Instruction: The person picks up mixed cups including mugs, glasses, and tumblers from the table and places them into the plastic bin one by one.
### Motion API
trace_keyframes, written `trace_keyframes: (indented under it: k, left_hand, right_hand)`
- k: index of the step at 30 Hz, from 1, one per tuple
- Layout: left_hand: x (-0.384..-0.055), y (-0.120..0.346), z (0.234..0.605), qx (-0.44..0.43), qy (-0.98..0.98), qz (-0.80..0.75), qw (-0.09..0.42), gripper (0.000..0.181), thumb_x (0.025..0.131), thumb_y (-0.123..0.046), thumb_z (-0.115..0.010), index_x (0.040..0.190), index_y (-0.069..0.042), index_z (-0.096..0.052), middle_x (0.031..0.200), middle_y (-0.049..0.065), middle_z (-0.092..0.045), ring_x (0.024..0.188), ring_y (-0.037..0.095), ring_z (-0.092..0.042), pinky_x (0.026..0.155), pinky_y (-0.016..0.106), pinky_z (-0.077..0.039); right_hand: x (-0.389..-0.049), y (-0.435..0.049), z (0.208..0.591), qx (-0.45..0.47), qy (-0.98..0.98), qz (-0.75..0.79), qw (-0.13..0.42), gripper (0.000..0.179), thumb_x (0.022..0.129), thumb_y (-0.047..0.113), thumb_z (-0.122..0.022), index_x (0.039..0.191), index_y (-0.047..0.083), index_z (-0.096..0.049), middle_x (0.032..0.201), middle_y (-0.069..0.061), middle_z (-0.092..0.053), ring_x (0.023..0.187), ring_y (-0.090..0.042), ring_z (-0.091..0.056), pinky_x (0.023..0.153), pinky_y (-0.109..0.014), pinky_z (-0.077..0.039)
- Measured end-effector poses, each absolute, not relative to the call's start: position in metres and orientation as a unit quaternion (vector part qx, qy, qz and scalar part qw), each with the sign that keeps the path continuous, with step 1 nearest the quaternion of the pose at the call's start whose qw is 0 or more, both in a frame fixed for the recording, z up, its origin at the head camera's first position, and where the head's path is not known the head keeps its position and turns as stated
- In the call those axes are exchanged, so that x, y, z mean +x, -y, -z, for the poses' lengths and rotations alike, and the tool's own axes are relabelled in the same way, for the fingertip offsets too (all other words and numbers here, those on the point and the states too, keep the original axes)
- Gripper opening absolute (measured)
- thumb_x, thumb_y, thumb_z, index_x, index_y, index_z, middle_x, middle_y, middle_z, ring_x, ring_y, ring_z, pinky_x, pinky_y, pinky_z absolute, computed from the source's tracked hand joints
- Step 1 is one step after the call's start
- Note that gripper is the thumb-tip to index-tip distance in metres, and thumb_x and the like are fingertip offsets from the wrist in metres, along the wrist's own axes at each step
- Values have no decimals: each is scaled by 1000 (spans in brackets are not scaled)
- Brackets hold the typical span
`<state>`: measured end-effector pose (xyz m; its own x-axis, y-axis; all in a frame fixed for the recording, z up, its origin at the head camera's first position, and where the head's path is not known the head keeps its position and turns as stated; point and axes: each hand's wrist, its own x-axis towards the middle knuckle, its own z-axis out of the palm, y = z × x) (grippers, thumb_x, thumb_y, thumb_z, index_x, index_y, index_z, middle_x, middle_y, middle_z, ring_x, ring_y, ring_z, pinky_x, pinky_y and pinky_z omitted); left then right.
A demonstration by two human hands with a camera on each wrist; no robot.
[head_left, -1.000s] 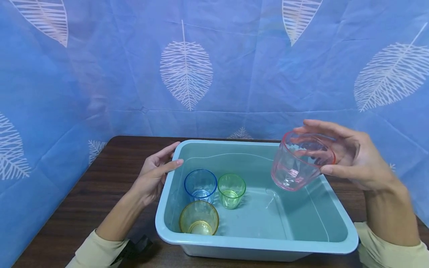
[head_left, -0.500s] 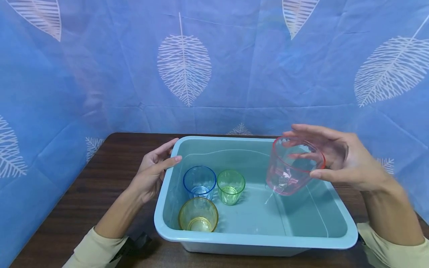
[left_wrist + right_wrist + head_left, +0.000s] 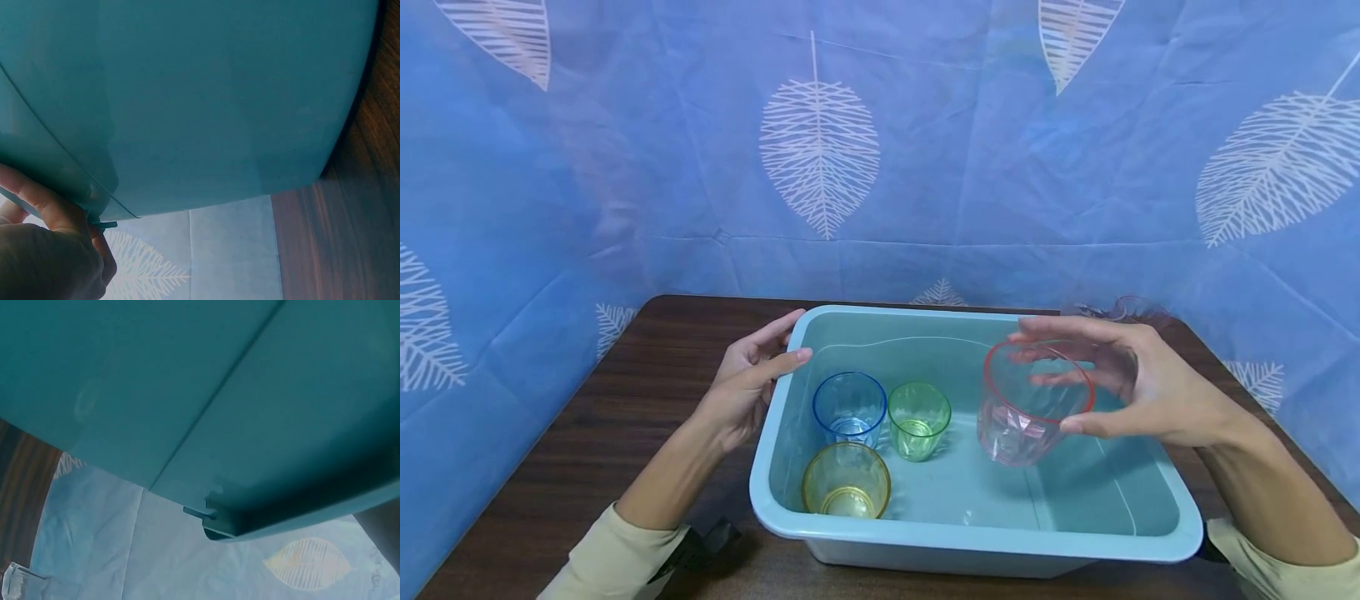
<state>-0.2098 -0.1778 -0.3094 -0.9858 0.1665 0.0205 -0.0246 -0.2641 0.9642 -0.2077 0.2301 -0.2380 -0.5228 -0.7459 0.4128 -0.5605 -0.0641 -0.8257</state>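
Observation:
A light-blue plastic basin (image 3: 970, 542) stands on the dark wooden table. My left hand (image 3: 741, 383) grips its left rim, thumb on top; the left wrist view also has this hand (image 3: 53, 244) at the rim. Inside, on the left, are a blue clear cup (image 3: 848, 407), a green one (image 3: 919, 421) and a yellow one (image 3: 846, 482), all upright. My right hand (image 3: 1127, 383) holds a pink clear cup (image 3: 1018, 429) with a red rim near its top. This cup is slightly tilted, within the basin's right half; whether its base touches the floor I cannot tell.
Behind the basin's far right corner, partly hidden by my right hand, is a transparent object (image 3: 1123, 308) on the table. A clear glass-like piece (image 3: 22, 584) shows at the right wrist view's lower left. A blue leaf-print cloth (image 3: 925, 150) hangs behind the table.
My right hand has lowered the pink cup leftward into the basin, and the cup has become more upright. The transparent object behind has come into view. My left hand stays on the rim.

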Motion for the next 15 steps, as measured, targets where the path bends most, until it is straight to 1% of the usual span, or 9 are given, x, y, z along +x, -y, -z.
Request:
trace_keyframes:
  k: [3,5,8,10,12,15]
  left_hand:
    - [-210,178,310,60,-607,-790,59,65,101,0,-61,160,-7,-37,111,6,-53,81,7,-70,71,26,-64]
    - [-210,178,310,60,-611,-787,59,65,101,-1,-61,160,-7,-37,111,6,-54,82,7,-71,71,26,-65]
    - [-210,178,310,59,-612,-786,60,64,101,-1,-61,160,-7,-37,111,6,-54,81,7,-71,70,26,-64]
    - [-211,178,310,59,-613,-785,60,64,101,-1,-62,160,-7,-37,111,6,-54,80,7,-70,70,25,-64]
    - [-211,178,310,59,-612,-786,60,64,101,-1,-62,160,-7,-37,111,7,-54,79,6,-69,69,25,-64]
    - [-211,178,310,59,-611,-787,60,64,101,-1,-61,160,-7,-37,112,7,-53,81,7,-70,71,25,-64]
  right_hand:
    - [-206,-228,239,-468,-699,534,87,90,70,-31,-73,151,-15,-37,150,-26,-49,136,-28,-55,100,-41,-59]
    - [-203,-226,239,-454,-716,521,94,89,72,-28,-75,152,-11,-40,152,-20,-50,135,-26,-56,100,-40,-59]
    - [-200,-222,239,-438,-736,505,106,86,75,-23,-77,152,-6,-43,153,-15,-50,134,-23,-57,100,-41,-59]
    - [-199,-220,238,-428,-749,494,112,85,76,-20,-79,152,-2,-45,151,-14,-51,133,-22,-58,100,-42,-59]
    - [-199,-217,238,-424,-757,485,114,84,77,-18,-80,152,-1,-47,149,-16,-53,132,-22,-59,99,-44,-60]
    - [-199,-213,238,-411,-765,479,125,83,77,-14,-83,151,3,-49,148,-15,-55,133,-23,-59,99,-46,-59]
